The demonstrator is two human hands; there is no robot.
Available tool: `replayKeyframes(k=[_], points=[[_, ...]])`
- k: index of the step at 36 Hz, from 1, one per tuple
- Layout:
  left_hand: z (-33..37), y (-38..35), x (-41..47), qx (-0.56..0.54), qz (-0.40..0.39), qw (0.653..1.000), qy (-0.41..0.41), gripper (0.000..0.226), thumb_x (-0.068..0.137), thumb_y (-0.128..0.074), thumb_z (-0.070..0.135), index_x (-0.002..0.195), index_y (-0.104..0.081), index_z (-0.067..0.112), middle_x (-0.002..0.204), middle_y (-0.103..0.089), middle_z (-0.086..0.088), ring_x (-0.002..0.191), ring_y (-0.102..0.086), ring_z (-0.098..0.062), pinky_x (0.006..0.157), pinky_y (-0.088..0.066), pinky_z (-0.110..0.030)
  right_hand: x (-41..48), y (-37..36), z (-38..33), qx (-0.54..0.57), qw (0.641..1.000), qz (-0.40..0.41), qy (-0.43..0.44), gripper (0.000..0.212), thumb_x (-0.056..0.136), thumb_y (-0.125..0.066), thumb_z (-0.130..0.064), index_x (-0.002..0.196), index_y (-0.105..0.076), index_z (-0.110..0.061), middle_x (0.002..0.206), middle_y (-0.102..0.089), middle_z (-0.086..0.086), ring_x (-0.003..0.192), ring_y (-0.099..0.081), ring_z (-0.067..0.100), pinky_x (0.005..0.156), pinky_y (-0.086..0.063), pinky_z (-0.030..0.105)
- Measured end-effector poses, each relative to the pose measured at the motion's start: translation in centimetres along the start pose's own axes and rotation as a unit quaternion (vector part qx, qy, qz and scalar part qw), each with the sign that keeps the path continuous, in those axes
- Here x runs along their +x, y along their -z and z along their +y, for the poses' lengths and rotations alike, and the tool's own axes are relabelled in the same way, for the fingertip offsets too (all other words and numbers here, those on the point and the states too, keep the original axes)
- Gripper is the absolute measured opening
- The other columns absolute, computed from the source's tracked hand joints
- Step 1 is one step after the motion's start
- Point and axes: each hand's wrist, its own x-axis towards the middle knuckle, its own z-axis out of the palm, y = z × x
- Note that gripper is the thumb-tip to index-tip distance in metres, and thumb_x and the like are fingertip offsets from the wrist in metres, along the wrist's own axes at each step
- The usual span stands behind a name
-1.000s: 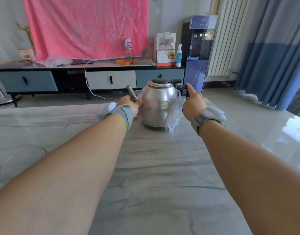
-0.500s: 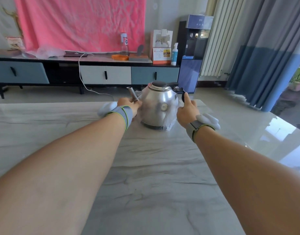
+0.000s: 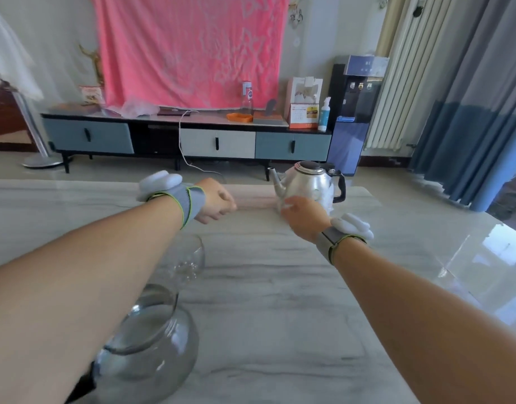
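Note:
A shiny steel kettle [image 3: 307,183] with a black handle and lid knob stands at the far edge of the marble table [image 3: 280,301], spout pointing left, with clear plastic film round its lower body. My right hand [image 3: 305,215] reaches to the kettle's near side at its base. Its fingers are hidden behind the back of the hand, next to a bit of film. My left hand [image 3: 217,204] hovers to the left of the kettle, apart from it, fingers loosely curled and holding nothing. Both wrists wear grey bands.
Two clear glass bowls stand under my left forearm, a round one [image 3: 155,345] near me and a smaller one [image 3: 189,258] behind it. Beyond the table are a low TV cabinet [image 3: 192,141], a water dispenser [image 3: 354,112] and blue curtains [image 3: 469,126].
My left hand let go of the spout and drew back to the left. My right hand left the handle and dropped to the kettle's base. The view swung left and the glass bowls came into sight.

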Motion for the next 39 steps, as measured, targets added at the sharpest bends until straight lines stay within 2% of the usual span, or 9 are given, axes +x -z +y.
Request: replayKeyframes(k=[3,5,7,11,13,16,23,31,39], points=[[-1.9,2.6,-2.9,0.034,0.02,0.999,0.012,0.003,0.098,-0.062,0.023,0.099,-0.065,0.023,0.102,-0.067,-0.007,0.089,-0.067,-0.02,0.076,-0.053,-0.028,-2.1,-1.9,-2.0,-0.009,0.998,-0.042,0.034,0.044,0.109,-0.052,-0.029,0.151,-0.055,-0.018,0.153,-0.057,0.005,0.136,-0.055,0.029,0.105,-0.045,0.031],[-3.4,4.5,-5.2,0.053,0.041,0.998,0.02,0.007,0.096,-0.066,0.026,0.102,-0.067,0.025,0.11,-0.07,-0.006,0.103,-0.069,-0.021,0.086,-0.055,-0.034,-3.6,-3.4,-3.6,-0.017,0.996,-0.067,0.064,0.049,0.106,-0.058,-0.039,0.152,-0.054,-0.021,0.146,-0.063,0.002,0.132,-0.058,0.026,0.109,-0.047,0.034],[-4.9,6.3,-7.6,0.064,0.057,0.996,0.031,0.011,0.095,-0.067,0.025,0.106,-0.067,0.024,0.111,-0.069,-0.006,0.105,-0.068,-0.022,0.092,-0.055,-0.036,-5.0,-5.0,-5.1,-0.032,0.991,-0.1,0.087,0.056,0.104,-0.061,-0.045,0.155,-0.05,-0.022,0.148,-0.061,0.001,0.134,-0.057,0.023,0.112,-0.045,0.034],[-7.7,9.3,-10.3,0.113,0.083,0.989,0.044,0.02,0.092,-0.072,0.026,0.112,-0.071,0.021,0.114,-0.07,-0.007,0.104,-0.068,-0.028,0.078,-0.052,-0.031,-6.0,-7.2,-7.1,-0.038,0.988,-0.107,0.105,0.071,0.098,-0.07,-0.047,0.158,-0.044,-0.02,0.152,-0.056,0.005,0.137,-0.056,0.024,0.113,-0.043,0.035],[-9.4,10.8,-11.9,0.155,0.091,0.983,0.05,0.029,0.091,-0.073,0.031,0.118,-0.071,0.022,0.112,-0.069,-0.002,0.097,-0.064,-0.026,0.08,-0.046,-0.026,-6.5,-8.2,-8.3,-0.044,0.986,-0.111,0.114,0.078,0.096,-0.073,-0.048,0.16,-0.04,-0.019,0.155,-0.052,0.007,0.138,-0.054,0.027,0.115,-0.043,0.04],[-11.3,12.1,-13.6,0.197,0.075,0.975,0.068,0.04,0.09,-0.074,0.039,0.126,-0.067,0.024,0.126,-0.067,0.001,0.114,-0.06,-0.024,0.097,-0.043,-0.027,-6.3,-9.2,-9.0,-0.053,0.986,-0.11,0.116,0.087,0.093,-0.077,-0.047,0.163,-0.033,-0.02,0.16,-0.044,0.01,0.143,-0.048,0.03,0.118,-0.041,0.043],[-15.9,12.6,-15.6,0.21,-0.007,0.97,0.126,0.074,0.088,-0.074,0.042,0.152,-0.041,0.022,0.153,-0.045,-0.007,0.138,-0.046,-0.026,0.107,-0.035,-0.031,-6.0,-12.0,-10.6,-0.081,0.982,-0.123,0.115,0.093,0.089,-0.08,-0.048,0.164,-0.032,-0.02,0.16,-0.043,0.009,0.142,-0.049,0.029,0.118,-0.041,0.042],[-19.4,11.3,-14.1,0.238,0.008,0.965,0.107,0.094,0.081,-0.081,0.044,0.156,-0.031,0.019,0.157,-0.04,-0.004,0.142,-0.042,-0.025,0.114,-0.036,-0.036,-5.3,-13.3,-10.5,-0.08,0.986,-0.101,0.108,0.087,0.09,-0.082,-0.041,0.16,-0.04,-0.013,0.154,-0.048,0.008,0.132,-0.058,0.028,0.114,-0.046,0.04],[-20.9,11.2,-14.4,0.216,0.037,0.971,0.097,0.084,0.079,-0.082,0.047,0.148,-0.046,0.015,0.147,-0.052,0.001,0.131,-0.053,-0.022,0.104,-0.042,-0.03,-5.1,-13.3,-10.3,-0.029,0.99,-0.116,0.071,0.084,0.09,-0.081,-0.033,0.158,-0.036,-0.011,0.157,-0.05,0.006,0.135,-0.057,0.026,0.109,-0.047,0.034]])
